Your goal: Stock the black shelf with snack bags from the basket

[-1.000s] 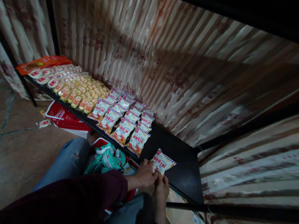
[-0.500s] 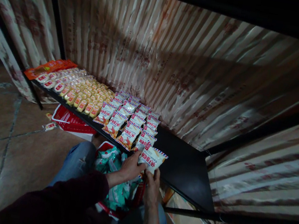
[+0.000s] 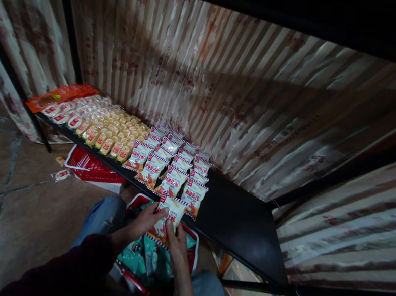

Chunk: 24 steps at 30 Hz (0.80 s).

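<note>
Between my two hands a white snack bag [image 3: 170, 209] with red lettering and striped ends is held upright over the basket. My left hand [image 3: 145, 221] grips its left side, thumb across the front. My right hand [image 3: 176, 242] pinches the lower right side. Just beyond, rows of matching snack bags [image 3: 173, 180] lean on the black shelf [image 3: 238, 221]. Below my hands sits a red basket [image 3: 196, 256] with several green packets [image 3: 153, 260], partly hidden by my arms.
Small wrapped cakes [image 3: 108, 137] fill the shelf's left part, with an orange packet [image 3: 62, 96] at its end. A second red basket [image 3: 92, 169] stands under the shelf. One wrapped cake [image 3: 62, 175] lies on the floor. Black posts [image 3: 68, 13] and a striped curtain [image 3: 197, 66] surround the shelf.
My hands have moved left and toward me with a snack bag, now upright over the basket. The front bag of the rightmost row now stands uncovered on the shelf.
</note>
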Motion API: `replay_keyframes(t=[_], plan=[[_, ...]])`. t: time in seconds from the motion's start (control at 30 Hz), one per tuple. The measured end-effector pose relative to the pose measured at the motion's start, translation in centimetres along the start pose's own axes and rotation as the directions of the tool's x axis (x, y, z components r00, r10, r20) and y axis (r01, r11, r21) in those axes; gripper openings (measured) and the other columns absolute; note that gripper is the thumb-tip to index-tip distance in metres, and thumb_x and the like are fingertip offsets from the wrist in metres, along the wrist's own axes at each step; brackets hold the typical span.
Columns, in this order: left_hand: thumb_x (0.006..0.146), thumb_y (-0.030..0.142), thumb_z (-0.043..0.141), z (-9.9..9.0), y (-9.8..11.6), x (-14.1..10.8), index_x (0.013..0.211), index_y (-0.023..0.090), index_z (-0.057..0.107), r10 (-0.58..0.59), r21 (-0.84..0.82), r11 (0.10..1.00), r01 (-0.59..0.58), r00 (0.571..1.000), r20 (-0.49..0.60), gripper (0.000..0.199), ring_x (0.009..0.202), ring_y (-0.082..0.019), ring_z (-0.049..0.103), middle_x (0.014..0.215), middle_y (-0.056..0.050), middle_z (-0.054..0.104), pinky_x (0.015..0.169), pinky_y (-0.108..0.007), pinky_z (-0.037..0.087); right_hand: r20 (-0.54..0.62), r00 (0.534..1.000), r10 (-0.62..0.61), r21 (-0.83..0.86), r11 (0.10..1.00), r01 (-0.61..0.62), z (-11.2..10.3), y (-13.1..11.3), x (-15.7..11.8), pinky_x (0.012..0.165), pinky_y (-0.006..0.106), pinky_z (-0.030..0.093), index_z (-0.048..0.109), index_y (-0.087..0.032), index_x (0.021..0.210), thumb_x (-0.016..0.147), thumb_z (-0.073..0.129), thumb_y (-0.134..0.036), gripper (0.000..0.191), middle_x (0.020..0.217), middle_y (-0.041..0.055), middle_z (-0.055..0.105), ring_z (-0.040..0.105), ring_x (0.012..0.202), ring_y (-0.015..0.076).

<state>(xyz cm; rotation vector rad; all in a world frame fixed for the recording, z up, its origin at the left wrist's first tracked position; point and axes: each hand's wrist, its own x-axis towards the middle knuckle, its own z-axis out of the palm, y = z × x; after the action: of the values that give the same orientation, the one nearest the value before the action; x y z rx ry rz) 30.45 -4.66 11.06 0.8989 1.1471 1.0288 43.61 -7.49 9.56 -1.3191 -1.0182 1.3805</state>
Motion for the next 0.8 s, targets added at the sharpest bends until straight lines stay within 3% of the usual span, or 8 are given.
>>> replay_keyframes(t=[0.07, 0.17, 0.4, 0.5, 0.63, 0.8], plan=[[0.064, 0.066, 0.068, 0.1, -0.4, 0.2, 0.100, 0.015, 0.063, 0.004, -0.147, 0.989, 0.001, 1.000, 0.031, 0.062, 0.083, -0.024, 0.067, 0.089, -0.008, 0.072, 0.078, -0.035, 0.051, 0.014, 1.000, 0.008, 0.011, 1.000, -0.008, 0.2, 0.0, 0.1, 0.092, 0.040, 0.050, 0.063, -0.020, 0.116, 0.073, 0.065, -0.060, 0.059, 0.106, 0.0079, 0.072, 0.066, 0.100, 0.0259], [0.063, 0.064, 0.071, 0.2, -0.8, 0.4, 0.099, 0.014, 0.062, -0.011, -0.214, 0.977, 0.006, 1.000, -0.021, 0.062, 0.078, -0.023, 0.067, 0.085, -0.007, 0.071, 0.074, -0.034, 0.052, 0.031, 0.999, 0.022, 0.008, 1.000, -0.022, 0.2, 0.1, 0.4, 0.090, 0.042, 0.050, 0.062, -0.020, 0.118, 0.072, 0.066, -0.060, 0.062, 0.105, 0.0083, 0.072, 0.066, 0.099, 0.0269], [0.059, 0.057, 0.073, 0.0, -0.4, 0.9, 0.090, 0.015, 0.062, -0.038, -0.218, 0.976, 0.011, 0.992, -0.119, 0.054, 0.082, -0.024, 0.066, 0.084, -0.006, 0.070, 0.074, -0.033, 0.052, -0.005, 1.000, -0.005, -0.072, 0.997, 0.004, 0.9, 0.0, 0.6, 0.087, 0.038, 0.052, 0.060, -0.022, 0.121, 0.072, 0.066, -0.061, 0.063, 0.108, 0.0072, 0.070, 0.065, 0.099, 0.0263], [0.062, 0.056, 0.072, -0.1, -0.1, 1.1, 0.095, 0.016, 0.060, -0.007, -0.218, 0.976, -0.016, 0.994, -0.107, 0.053, 0.087, -0.023, 0.066, 0.090, -0.006, 0.071, 0.077, -0.032, 0.051, -0.011, 1.000, 0.019, -0.068, 0.997, -0.020, 1.1, 0.3, 0.8, 0.088, 0.039, 0.052, 0.060, -0.022, 0.122, 0.072, 0.064, -0.062, 0.064, 0.109, 0.0078, 0.070, 0.065, 0.101, 0.0268], [0.066, 0.060, 0.068, -0.3, -0.3, 1.5, 0.096, 0.016, 0.060, -0.012, -0.164, 0.987, -0.003, 0.996, -0.092, 0.054, 0.087, -0.024, 0.066, 0.090, -0.006, 0.070, 0.075, -0.032, 0.051, 0.003, 0.999, 0.032, -0.073, 0.997, -0.032, 1.2, 0.7, 1.2, 0.091, 0.039, 0.049, 0.061, -0.022, 0.121, 0.072, 0.065, -0.060, 0.062, 0.109, 0.0074, 0.070, 0.062, 0.107, 0.0271], [0.066, 0.067, 0.063, -0.9, -0.7, 1.9, 0.089, 0.017, 0.059, -0.002, -0.091, 0.996, -0.015, 0.983, -0.184, 0.055, 0.083, -0.024, 0.065, 0.082, -0.005, 0.068, 0.072, -0.032, 0.050, 0.026, 0.999, 0.041, -0.083, 0.996, -0.039, 1.6, 1.2, 1.2, 0.090, 0.038, 0.050, 0.061, -0.021, 0.118, 0.074, 0.063, -0.060, 0.059, 0.111, 0.0077, 0.070, 0.064, 0.103, 0.0262]])
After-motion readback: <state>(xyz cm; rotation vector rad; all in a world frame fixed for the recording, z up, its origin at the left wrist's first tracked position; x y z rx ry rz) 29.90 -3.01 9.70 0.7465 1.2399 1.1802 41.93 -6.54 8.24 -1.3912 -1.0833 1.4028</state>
